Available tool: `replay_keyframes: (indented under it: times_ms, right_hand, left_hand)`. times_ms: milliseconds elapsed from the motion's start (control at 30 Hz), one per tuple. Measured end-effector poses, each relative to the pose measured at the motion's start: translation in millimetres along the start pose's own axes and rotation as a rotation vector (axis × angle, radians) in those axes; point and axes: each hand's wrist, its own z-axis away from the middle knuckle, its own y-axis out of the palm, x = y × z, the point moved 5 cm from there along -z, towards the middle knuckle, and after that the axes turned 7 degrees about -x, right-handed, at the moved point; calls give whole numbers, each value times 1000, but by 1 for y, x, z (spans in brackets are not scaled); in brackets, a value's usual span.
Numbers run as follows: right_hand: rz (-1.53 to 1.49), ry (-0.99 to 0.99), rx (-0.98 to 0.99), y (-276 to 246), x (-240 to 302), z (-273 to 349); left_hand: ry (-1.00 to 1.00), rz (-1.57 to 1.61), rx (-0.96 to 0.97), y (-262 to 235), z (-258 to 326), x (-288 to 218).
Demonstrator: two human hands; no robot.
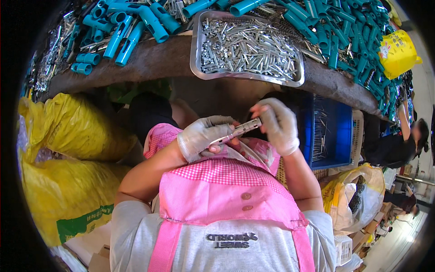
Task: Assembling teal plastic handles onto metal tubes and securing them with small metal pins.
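Observation:
My left hand (202,137), in a pale work glove with bare fingertips showing, is closed around a slotted silver metal tube (239,130). The tube tilts up to the right in front of my pink checked apron (217,174). Beside its upper right end is my gloved right hand (280,127), fingers curled in toward the tube. Whatever those fingers pinch, if anything, is too small or hidden to make out. Beyond both hands, a metal tray (195,59) heaped with small silver pins rests at the bench's near edge.
Teal tubular parts (131,36) pile up along the bench (149,61), with more at the right beside a yellow bucket (398,54). A blue bin (340,136) of thin metal rods stands right of my right hand. Yellow sacks (77,131) fill the left. People sit farther right.

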Motion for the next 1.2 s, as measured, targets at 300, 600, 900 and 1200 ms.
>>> replay_keyframes:
  times_ms: [300,600,900,1200]
  right_hand:
    - [255,-370,166,-10,12,-15]
    - [1141,17,-722,-228,-37,-165]
    - [-411,-83,-612,-209,-36,-100]
    - [-617,165,40,-13,-22,-6]
  left_hand:
    - [166,-225,-90,-4,-6,0]
    - [194,-100,-100,10,-4,-18]
    - [182,12,-2,17,0,-32]
    - [205,-208,-9,18,14,-29]
